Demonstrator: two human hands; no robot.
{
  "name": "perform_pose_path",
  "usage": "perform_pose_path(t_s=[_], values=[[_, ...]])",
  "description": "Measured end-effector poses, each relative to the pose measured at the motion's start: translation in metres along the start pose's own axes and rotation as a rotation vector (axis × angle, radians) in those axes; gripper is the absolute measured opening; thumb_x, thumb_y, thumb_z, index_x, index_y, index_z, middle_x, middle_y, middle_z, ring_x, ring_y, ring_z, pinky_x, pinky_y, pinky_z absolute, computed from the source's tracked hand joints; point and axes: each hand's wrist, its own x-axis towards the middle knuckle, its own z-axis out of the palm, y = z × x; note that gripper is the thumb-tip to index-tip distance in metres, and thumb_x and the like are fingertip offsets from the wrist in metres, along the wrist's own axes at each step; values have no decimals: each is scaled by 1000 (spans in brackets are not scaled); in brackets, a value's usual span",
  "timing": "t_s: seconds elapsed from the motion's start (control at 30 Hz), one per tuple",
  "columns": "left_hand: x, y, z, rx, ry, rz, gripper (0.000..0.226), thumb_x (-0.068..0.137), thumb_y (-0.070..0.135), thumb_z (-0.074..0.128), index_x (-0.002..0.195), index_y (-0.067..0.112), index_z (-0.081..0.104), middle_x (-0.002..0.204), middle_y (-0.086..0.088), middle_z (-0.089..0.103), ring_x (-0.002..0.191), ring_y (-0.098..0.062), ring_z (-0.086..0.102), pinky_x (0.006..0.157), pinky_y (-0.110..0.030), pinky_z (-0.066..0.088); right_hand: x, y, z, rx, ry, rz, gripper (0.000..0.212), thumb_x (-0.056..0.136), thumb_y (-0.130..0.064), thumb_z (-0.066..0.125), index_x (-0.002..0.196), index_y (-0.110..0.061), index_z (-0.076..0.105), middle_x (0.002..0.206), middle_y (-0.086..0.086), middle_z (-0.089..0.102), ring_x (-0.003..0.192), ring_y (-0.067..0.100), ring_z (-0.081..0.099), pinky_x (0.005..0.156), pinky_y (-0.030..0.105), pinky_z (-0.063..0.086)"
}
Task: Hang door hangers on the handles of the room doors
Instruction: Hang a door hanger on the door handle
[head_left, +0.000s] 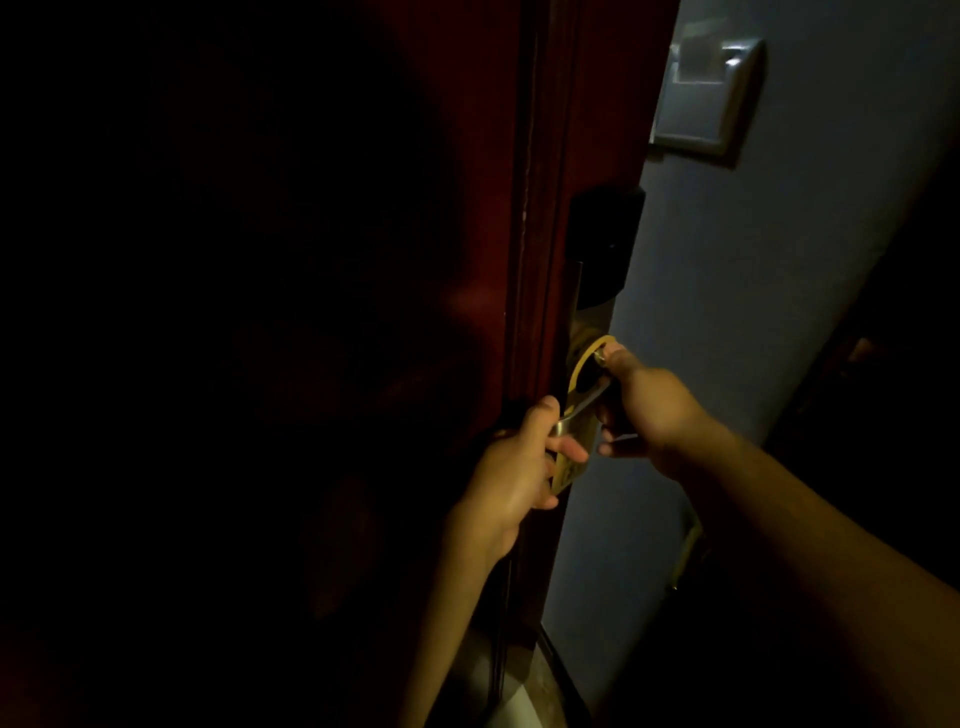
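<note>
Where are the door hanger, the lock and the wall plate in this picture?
door hanger (584, 354): head view, on the yellow loop at its top.
lock (602, 244): head view, on its black upper box.
wall plate (701, 98): head view, on the middle of its pale face.

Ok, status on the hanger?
Left hand pinching hanger low, right hand pinching its loop. Loop up at the lock; seated or not, cannot tell. Dark; no obstruction seen.

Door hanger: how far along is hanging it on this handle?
Done: the gold door hanger is up at the handle below the lock plate. In hand: the right hand pinches its loop, the left hand holds its lower part. Left: seating the loop and letting go; too dark to confirm it is on.
</note>
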Motion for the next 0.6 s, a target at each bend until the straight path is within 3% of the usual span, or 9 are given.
perform_pose_path(t_s=[0.1,0.23,0.37,0.6], values=[[-19,0,18,-28,40,9,54,100,52,37,79,11,65,38,15,44,46,-4,37,63,-30,41,-14,7,-12,14,-1,-10,54,98,-53,39,73,-10,58,56,8,52,51,23,51,65,42,51],[-35,-3,36,-32,80,26,52,100,51,37,82,9,62,38,13,44,37,-3,34,49,-23,38,-32,15,-30,15,-18,-8,53,98,-54,39,76,-9,59,58,8,53,51,22,53,65,42,53],[-52,-9,48,-35,86,10,60,98,57,36,75,9,64,46,8,36,39,-8,30,52,-28,38,-52,22,-46,56,-40,8,49,98,-53,41,81,-10,58,60,7,52,50,19,51,58,34,51],[-65,-15,60,-37,43,-6,58,97,56,39,74,9,63,45,9,35,38,-7,30,52,-26,37,-71,31,-64,50,-27,26,55,98,-57,38,83,-9,60,60,7,53,53,20,53,60,37,52]])
